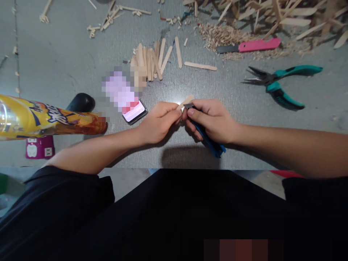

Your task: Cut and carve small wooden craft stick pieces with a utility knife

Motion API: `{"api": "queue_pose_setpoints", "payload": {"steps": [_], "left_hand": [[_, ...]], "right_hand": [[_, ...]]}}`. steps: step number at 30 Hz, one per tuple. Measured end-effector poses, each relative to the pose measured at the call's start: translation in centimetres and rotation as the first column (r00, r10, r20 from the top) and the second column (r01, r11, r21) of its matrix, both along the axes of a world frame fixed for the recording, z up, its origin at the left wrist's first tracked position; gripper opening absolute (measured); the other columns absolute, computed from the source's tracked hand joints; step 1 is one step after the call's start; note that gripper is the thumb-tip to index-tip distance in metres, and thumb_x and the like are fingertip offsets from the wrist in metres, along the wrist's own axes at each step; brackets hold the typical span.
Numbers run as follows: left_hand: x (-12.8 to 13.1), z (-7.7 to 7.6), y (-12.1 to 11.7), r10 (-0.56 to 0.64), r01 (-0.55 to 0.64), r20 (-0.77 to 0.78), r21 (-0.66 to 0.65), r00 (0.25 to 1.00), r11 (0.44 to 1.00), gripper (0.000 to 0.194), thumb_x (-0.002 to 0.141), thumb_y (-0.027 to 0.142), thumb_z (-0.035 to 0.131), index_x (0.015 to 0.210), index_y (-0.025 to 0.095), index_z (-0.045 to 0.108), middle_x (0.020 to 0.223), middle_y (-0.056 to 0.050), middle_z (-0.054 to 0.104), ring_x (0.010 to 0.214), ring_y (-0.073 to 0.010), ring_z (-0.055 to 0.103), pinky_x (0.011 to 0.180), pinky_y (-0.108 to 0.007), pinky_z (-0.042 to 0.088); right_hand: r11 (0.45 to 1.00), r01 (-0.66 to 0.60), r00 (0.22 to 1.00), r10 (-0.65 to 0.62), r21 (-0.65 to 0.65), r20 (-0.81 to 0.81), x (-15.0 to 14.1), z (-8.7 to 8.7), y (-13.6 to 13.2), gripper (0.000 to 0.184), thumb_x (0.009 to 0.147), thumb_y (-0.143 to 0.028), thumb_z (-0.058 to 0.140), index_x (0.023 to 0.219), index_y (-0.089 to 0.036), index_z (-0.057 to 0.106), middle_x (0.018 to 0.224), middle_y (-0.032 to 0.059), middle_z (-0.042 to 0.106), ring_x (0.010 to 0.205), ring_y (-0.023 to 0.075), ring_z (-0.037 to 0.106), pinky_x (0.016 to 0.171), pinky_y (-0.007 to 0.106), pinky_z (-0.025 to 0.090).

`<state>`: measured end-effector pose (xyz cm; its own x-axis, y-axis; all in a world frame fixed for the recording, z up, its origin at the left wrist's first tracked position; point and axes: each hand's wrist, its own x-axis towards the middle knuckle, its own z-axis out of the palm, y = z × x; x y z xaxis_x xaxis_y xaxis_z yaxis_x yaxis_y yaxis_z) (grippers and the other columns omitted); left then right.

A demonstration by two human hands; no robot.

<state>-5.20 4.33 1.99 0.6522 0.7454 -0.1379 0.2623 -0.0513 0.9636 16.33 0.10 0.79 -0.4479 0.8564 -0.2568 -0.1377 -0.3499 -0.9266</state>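
Observation:
Near the table's front edge, my left hand (160,121) pinches a flat wooden craft stick (187,101) between thumb and fingers. The stick slants up to the right, and its lower end is hidden by my fingers. My right hand (210,117) is wrapped round a blue utility knife (208,139). Its short dark blade (188,106) lies at the stick, close to my right thumb; whether it cuts into the wood I cannot tell. Beyond my hands lie a fanned pile of craft sticks (148,59) and a single stick (200,66).
Teal-handled pliers (274,81) lie open at the right. A pink cutter (258,45) rests by wood shavings (220,36) and heaped sticks (288,18). Left of my hands are a phone (134,113), a yellow-labelled bottle (49,117), a black object (81,102) and a purple socket block (40,148).

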Motion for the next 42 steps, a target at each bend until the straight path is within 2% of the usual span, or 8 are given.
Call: {"api": "queue_pose_setpoints", "payload": {"steps": [3, 9, 16, 23, 33, 42], "left_hand": [[0.0, 0.2, -0.2, 0.021, -0.019, -0.044, 0.03, 0.999, 0.999, 0.037, 0.105, 0.028, 0.055, 0.069, 0.025, 0.052, 0.06, 0.002, 0.047, 0.061, -0.0164, 0.045, 0.06, -0.035, 0.042], [0.0, 0.1, -0.4, 0.018, -0.011, -0.089, 0.08, 0.996, 0.997, 0.038, 0.106, 0.025, 0.052, 0.068, 0.025, 0.049, 0.061, 0.003, 0.046, 0.06, -0.0148, 0.042, 0.06, -0.035, 0.036], [-0.1, -0.2, -0.7, 0.043, -0.025, -0.118, 0.151, 0.992, 0.988, 0.041, 0.107, 0.024, 0.048, 0.067, 0.025, 0.046, 0.06, 0.003, 0.045, 0.059, -0.0145, 0.041, 0.061, -0.035, 0.037], [0.0, -0.1, -0.6, 0.06, -0.046, -0.107, 0.136, 0.992, 0.99, 0.041, 0.109, 0.027, 0.05, 0.068, 0.025, 0.047, 0.059, 0.003, 0.045, 0.058, -0.0147, 0.042, 0.059, -0.035, 0.039], [-0.2, -0.4, -1.1, 0.088, -0.054, -0.144, 0.226, 0.986, 0.973, 0.041, 0.113, 0.029, 0.051, 0.072, 0.025, 0.053, 0.063, 0.003, 0.053, 0.06, -0.0154, 0.05, 0.062, -0.036, 0.039], [-0.2, -0.5, -1.6, 0.138, -0.076, -0.191, 0.302, 0.972, 0.95, 0.048, 0.119, 0.039, 0.049, 0.073, 0.024, 0.055, 0.065, 0.001, 0.059, 0.062, -0.0145, 0.055, 0.063, -0.035, 0.04]], "right_hand": [[1.0, -0.005, 0.999, 0.005, -0.014, 0.037, -0.1, 0.3, 0.1, 0.028, 0.119, -0.032, 0.066, 0.092, -0.023, 0.064, 0.063, -0.0058, 0.062, 0.043, 0.012, 0.056, 0.044, 0.028, 0.046], [0.998, -0.033, 0.997, 0.036, -0.051, 0.062, -0.1, 0.7, 0.2, 0.029, 0.119, -0.023, 0.062, 0.09, -0.022, 0.065, 0.061, -0.0055, 0.061, 0.042, 0.0114, 0.054, 0.044, 0.027, 0.045], [0.997, 0.038, 0.999, -0.038, -0.069, -0.002, -0.2, 0.2, 0.1, 0.028, 0.119, -0.036, 0.067, 0.094, -0.023, 0.063, 0.064, -0.0053, 0.063, 0.043, 0.0122, 0.056, 0.043, 0.027, 0.047], [0.994, 0.104, 0.995, -0.104, -0.045, -0.006, -0.2, 0.0, -0.1, 0.029, 0.119, -0.04, 0.069, 0.096, -0.024, 0.063, 0.066, -0.0053, 0.063, 0.044, 0.0126, 0.056, 0.044, 0.028, 0.047], [0.995, 0.098, 0.99, -0.095, -0.023, 0.104, -0.4, 0.6, -0.2, 0.023, 0.121, -0.024, 0.059, 0.099, -0.023, 0.065, 0.065, -0.0064, 0.064, 0.042, 0.0108, 0.056, 0.042, 0.025, 0.046], [0.994, 0.064, 0.974, -0.082, 0.09, 0.214, -0.4, 1.1, -0.4, 0.03, 0.12, -0.01, 0.05, 0.097, -0.023, 0.063, 0.068, -0.0065, 0.064, 0.043, 0.0089, 0.057, 0.043, 0.022, 0.047]]}}
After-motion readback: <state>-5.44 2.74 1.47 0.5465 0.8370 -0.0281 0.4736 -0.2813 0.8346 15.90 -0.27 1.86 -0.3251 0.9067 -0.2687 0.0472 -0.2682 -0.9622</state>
